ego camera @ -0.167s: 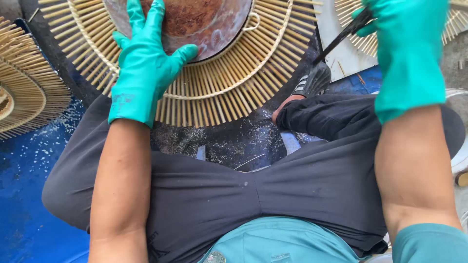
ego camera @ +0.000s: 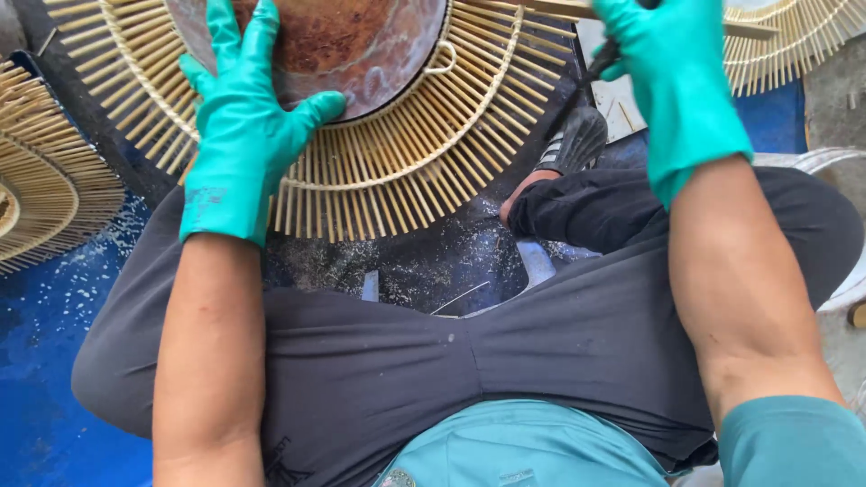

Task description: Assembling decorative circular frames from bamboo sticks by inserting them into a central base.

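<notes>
My left hand [ego camera: 242,117], in a teal rubber glove, lies flat with fingers spread on a rusty round metal pan [ego camera: 361,45]. The pan sits upside down on a round fan of bamboo sticks [ego camera: 406,171], which rests in front of my knees. My right hand [ego camera: 672,81], gloved the same, is closed around a dark thin tool [ego camera: 595,63] whose tip points down toward the right rim of the fan. A long bamboo strip [ego camera: 550,7] runs under that hand at the top edge.
Another stick fan [ego camera: 45,198] lies at the left on a blue floor [ego camera: 45,361]. A third fan [ego camera: 794,45] is at the top right. My dark trousers and a black shoe [ego camera: 573,140] fill the middle. A pale plastic chair edge [ego camera: 830,162] shows at right.
Both hands stay in much the same place; the right hand has shifted slightly left with the tool.
</notes>
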